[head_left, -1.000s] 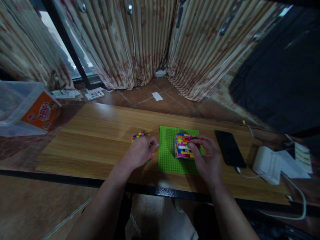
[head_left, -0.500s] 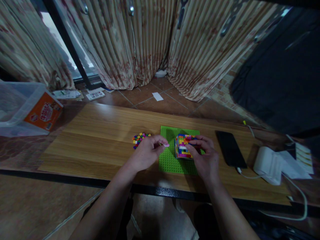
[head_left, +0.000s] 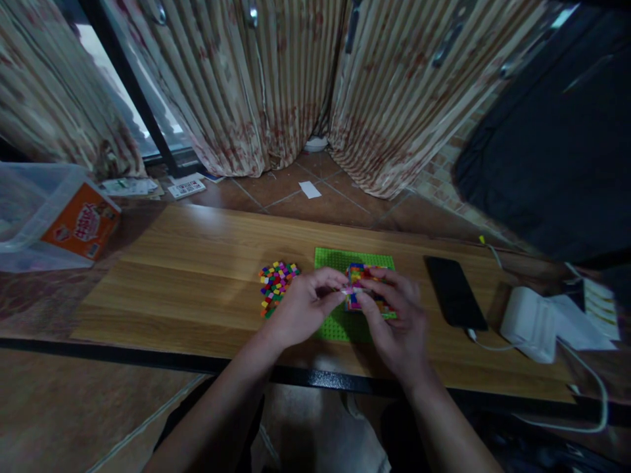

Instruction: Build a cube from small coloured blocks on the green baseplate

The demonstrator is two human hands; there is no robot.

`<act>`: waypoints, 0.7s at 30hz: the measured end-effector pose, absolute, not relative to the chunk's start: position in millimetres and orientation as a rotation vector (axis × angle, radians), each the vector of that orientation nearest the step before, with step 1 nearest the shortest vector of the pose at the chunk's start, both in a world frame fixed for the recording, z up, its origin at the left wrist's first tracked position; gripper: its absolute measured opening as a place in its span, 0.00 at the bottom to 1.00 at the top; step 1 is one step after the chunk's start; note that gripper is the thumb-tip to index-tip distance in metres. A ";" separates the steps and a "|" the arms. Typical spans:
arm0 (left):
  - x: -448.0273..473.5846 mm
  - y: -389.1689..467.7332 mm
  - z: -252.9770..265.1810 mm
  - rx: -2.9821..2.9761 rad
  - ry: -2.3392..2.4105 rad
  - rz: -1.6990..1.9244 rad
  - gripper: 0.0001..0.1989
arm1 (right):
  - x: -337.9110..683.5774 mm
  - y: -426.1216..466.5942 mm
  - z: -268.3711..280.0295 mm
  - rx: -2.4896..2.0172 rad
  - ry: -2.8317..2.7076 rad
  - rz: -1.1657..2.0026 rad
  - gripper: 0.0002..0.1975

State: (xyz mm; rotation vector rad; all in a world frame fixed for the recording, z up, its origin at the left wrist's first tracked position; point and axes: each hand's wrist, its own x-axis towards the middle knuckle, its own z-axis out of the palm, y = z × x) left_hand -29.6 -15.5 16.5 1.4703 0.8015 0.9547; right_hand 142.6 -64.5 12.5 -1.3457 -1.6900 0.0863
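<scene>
A small pink toy brick (head_left: 351, 289) is pinched between the thumb and fingers of my left hand (head_left: 308, 305). From the other side, the thumb and fingertips of my right hand (head_left: 401, 315) close on the same brick. Right under the fingers is a block built of many-coloured toy bricks (head_left: 355, 270), partly covered by my right hand. It stands on a green studded baseplate (head_left: 328, 257). Loose coloured toy bricks (head_left: 277, 279) lie in a pile on the wood, just left of the baseplate and partly behind my left hand.
The wooden table (head_left: 172, 282) has a dark front edge. A black phone (head_left: 454, 292) with a charging cable lies right of the baseplate, near a white device (head_left: 528, 325). A clear plastic bin (head_left: 29, 217) with an orange label stands at the left. Curtains (head_left: 296, 85) hang behind.
My left hand has moved right with the pink brick, up to the built block. My right hand has shifted slightly left, and its fingertips now meet the brick. More of the loose pile shows.
</scene>
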 end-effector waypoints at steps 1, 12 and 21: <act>-27.5 -16.7 17.1 1.473 0.793 0.963 0.06 | 141.8 -64.3 12.7 -1.331 -1.708 0.082 0.08; -13.9 -25.3 11.6 1.475 0.908 1.050 0.06 | 137.2 -65.2 9.2 -1.304 -1.765 -0.058 0.05; 0.5 -31.2 6.5 1.205 0.967 1.137 0.04 | 134.2 -64.2 5.7 -1.297 -1.786 -0.250 0.06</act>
